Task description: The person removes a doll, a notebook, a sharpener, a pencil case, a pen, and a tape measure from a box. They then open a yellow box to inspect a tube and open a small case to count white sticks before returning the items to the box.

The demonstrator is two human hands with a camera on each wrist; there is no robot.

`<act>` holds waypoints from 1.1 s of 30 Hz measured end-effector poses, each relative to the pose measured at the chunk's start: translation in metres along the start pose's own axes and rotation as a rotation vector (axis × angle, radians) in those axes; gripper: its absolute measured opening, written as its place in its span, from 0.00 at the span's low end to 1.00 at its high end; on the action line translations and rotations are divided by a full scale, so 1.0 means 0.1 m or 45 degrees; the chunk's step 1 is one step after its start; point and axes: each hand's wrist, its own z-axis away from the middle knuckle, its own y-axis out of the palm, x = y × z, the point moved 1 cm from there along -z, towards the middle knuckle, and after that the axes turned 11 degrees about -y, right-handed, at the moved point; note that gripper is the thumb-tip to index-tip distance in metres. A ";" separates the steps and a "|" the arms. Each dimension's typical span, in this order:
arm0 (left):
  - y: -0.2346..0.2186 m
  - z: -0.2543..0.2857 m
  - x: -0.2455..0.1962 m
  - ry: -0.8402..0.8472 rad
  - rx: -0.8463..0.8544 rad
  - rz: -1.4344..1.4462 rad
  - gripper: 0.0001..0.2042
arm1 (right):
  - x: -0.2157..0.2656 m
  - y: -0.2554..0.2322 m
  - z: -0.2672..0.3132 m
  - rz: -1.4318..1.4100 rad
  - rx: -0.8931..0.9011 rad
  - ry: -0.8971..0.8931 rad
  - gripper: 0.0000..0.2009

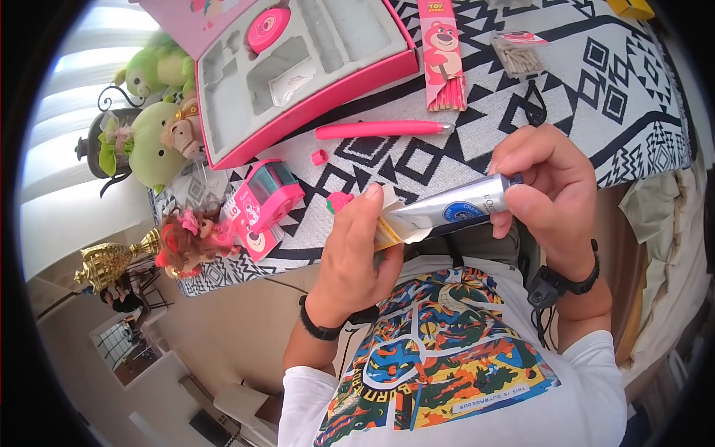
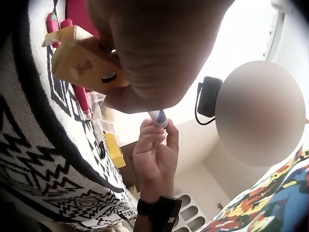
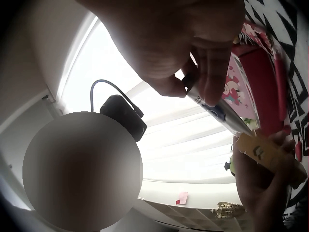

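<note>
My left hand grips a small yellow carton, seen with its end flaps open in the head view. Between finger and thumb, my right hand pinches the dark cap end of a silver cream tube with a round blue label. The tube's flat end lies at the carton's open mouth, partly hidden by the flaps. Both things are held up in front of the chest, near the table's edge. In the right wrist view, the tube slants down to the carton.
On the patterned tablecloth lie a pink pen, a pink sharpener, a pencil pack and a clear box of small sticks. A pink gift box stands open behind. Plush toys and a gold trophy are at left.
</note>
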 end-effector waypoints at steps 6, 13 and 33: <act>0.01 -0.08 -0.03 0.052 0.093 -0.012 0.45 | -0.02 0.00 -0.03 0.118 0.014 0.253 0.10; 0.05 -0.11 0.02 -0.038 0.004 0.113 0.38 | -0.16 0.01 -0.01 0.060 -0.028 0.352 0.09; -0.03 -0.06 0.02 -0.355 0.088 0.211 0.29 | -0.38 0.04 0.08 0.033 -0.024 0.303 0.11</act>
